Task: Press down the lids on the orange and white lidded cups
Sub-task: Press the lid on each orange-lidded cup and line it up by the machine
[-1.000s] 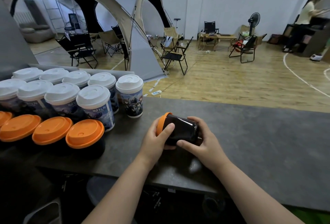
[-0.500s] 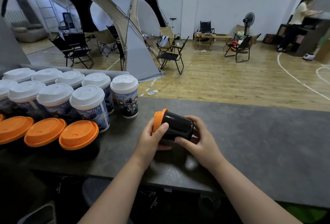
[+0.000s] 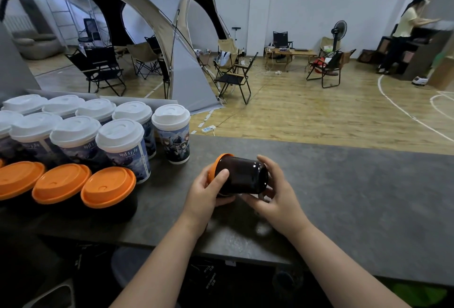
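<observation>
Head-height view down onto a dark grey counter (image 3: 344,184). Over its near middle, a black cup (image 3: 242,177) tipped on its side and held between both hands, its orange lid (image 3: 216,163) pointing left and away, its glossy base turned to the right. The left hand (image 3: 204,194) curled round the lid end, palm beneath the cup, thumb (image 3: 221,175) laid flat on the black wall right beside the lid's rim; its other fingers hidden behind the cup. The right hand (image 3: 277,194) cupping the base end from below and from the right, fingers bent up round the edge of the base, one fingertip over the top. A snug hold on both sides, skin against cup at each end. To the left on the same counter, well apart from the hands, a front row of three black cups with orange lids (image 3: 108,189), upright and side by side, with a sliver of a fourth at the frame edge. Behind them, two rows of taller printed cups with white lids (image 3: 120,135), upright and packed close, one at the right end (image 3: 171,117) nearest the hands. Beyond the counter, a wooden floor (image 3: 319,116), a grey dome tent (image 3: 172,25), folding chairs (image 3: 233,79), a standing fan (image 3: 339,30), and a person in a yellow top (image 3: 405,22) at the far right.
</observation>
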Available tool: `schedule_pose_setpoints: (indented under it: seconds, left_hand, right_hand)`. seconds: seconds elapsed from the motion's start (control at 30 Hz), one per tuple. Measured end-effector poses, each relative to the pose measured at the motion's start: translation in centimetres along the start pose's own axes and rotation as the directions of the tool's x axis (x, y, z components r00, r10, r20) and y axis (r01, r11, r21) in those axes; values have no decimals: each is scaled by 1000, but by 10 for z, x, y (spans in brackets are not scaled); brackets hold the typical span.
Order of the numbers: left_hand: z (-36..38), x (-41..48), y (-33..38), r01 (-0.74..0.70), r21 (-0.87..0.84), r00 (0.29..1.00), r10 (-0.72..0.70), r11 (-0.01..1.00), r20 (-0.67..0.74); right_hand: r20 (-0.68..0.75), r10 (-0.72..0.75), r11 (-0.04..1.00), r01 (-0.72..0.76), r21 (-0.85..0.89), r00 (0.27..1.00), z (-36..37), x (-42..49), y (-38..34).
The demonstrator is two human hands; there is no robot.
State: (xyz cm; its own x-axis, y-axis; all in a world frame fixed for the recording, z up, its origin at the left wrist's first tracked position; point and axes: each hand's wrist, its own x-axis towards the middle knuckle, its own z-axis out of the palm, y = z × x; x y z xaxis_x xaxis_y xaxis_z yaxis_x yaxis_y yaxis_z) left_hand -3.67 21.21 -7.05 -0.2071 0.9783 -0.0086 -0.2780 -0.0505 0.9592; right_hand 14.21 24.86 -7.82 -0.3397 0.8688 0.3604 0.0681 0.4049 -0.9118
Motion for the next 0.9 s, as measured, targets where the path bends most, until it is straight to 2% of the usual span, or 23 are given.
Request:
schedule_pose_setpoints:
  seconds: [0.1,0.2,0.37,0.5,0.67,0.77,0.83,0.9]
  left_hand:
    - [-3,2,-2,0,-10,998,0,1000,67]
    - [-4,3,-2,21,-5,994,-21,1000,104]
    - [-1,2,-2,-1,38,997,-1,999,76]
    - [0,4,-3,-51,105,998,48,993,31]
    - [-3,3,-6,-64,-37,996,66,997,55]
    - [-6,2,-7,-93,-113,988,106,989,116]
    - [-6,3,-7,-103,-132,986,118,986,115]
    - [-7,5,-9,-136,-119,984,148,984,99]
  right_hand:
    - [-60,-26,998,29,47,998,-1,2,-1]
    - [-93,-91,996,88,-27,992,-2,2,0]
    - [-132,-153,986,143,-84,979,-6,1,1]
    - [-90,-181,982,175,-72,979,-7,1,1]
    - [-69,-46,984,57,171,997,-8,-2,2]
    - [-72,38,981,-23,195,997,-7,1,1]
    - [-61,68,976,-54,209,996,-6,3,3]
    - [-42,81,986,-73,152,996,-5,4,6]
